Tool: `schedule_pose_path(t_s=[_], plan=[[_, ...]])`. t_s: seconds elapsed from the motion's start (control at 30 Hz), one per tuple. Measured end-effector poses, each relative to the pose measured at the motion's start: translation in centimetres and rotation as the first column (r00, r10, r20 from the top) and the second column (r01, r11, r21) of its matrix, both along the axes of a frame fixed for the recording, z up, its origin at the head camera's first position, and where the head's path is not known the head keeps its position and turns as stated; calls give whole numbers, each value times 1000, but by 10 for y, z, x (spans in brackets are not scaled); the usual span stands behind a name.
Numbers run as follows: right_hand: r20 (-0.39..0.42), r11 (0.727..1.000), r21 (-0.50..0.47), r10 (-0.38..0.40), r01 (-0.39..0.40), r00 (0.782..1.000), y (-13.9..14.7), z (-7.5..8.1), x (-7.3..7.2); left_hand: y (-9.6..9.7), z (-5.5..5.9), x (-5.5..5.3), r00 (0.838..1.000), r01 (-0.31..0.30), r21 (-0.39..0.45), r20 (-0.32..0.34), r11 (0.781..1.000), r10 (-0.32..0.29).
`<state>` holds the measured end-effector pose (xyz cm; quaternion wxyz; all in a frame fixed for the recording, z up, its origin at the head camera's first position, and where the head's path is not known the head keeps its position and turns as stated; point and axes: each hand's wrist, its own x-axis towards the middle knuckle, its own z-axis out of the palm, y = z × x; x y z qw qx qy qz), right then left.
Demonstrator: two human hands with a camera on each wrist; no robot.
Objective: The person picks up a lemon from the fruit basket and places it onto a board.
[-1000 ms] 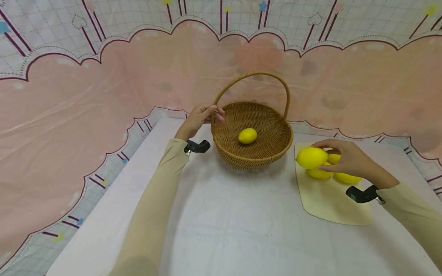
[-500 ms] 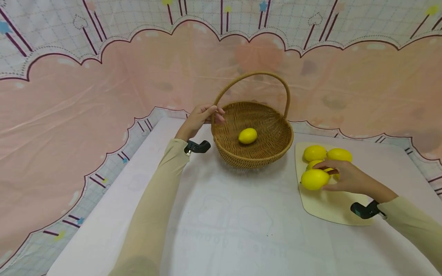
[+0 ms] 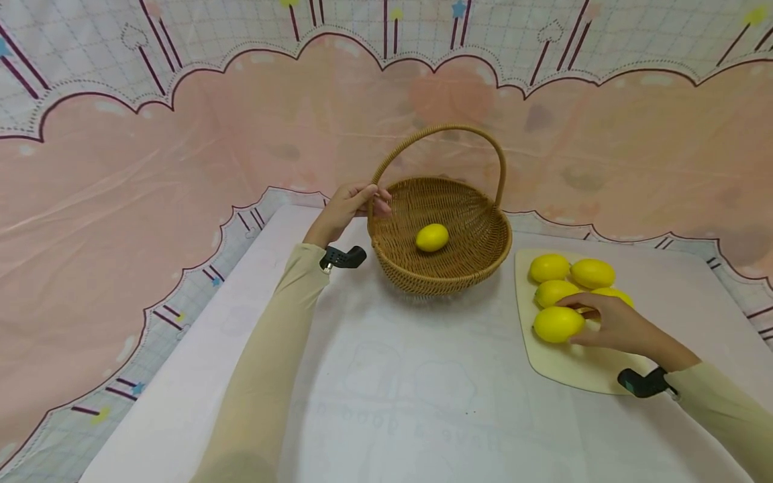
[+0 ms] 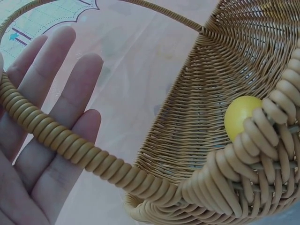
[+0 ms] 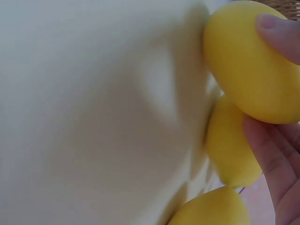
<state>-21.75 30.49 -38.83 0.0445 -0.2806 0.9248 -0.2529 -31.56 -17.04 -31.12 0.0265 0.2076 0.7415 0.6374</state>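
A brown wicker basket (image 3: 443,285) with a tall arched handle (image 4: 70,147) stands at the back middle, one lemon (image 3: 432,238) inside it. My left hand (image 3: 349,206) holds the left side of that handle, its fingers behind it; in the left wrist view most of the thumb is out of frame. At the right, my right hand (image 3: 612,325) pinches another lemon (image 5: 253,61) between thumb and fingers, at the near end of a group of lemons on a pale yellow board (image 3: 580,372). Whether this lemon touches the board cannot be told.
Several more lemons (image 3: 549,267) lie close together on the board, some partly covered by the right hand. A white tabletop (image 3: 386,389) spreads in front of the basket. Patterned pink cloth (image 3: 302,121) hangs behind it.
My right hand has moved the lemon from over the far side of the group toward me, lowering it at the near end. The left hand and basket stay in place.
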Motion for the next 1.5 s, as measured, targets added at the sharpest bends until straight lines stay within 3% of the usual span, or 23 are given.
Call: schedule_pose_path(t_s=[0.33,1.03,1.27,1.5], plan=[[-111,999,-18,37,-39,993,8,-4,2,0,2,1,1000,12,19,13,1000,-12],[-88,999,47,10,-5,996,19,1,-3,1,1,0,1000,5,12,0,1000,-5],[-47,997,53,50,-48,998,24,15,-7,1,0,-1,1000,5,12,1,1000,-5],[-7,998,8,56,-56,998,24,41,-24,1,1,0,1000,12,7,5,1000,-12]])
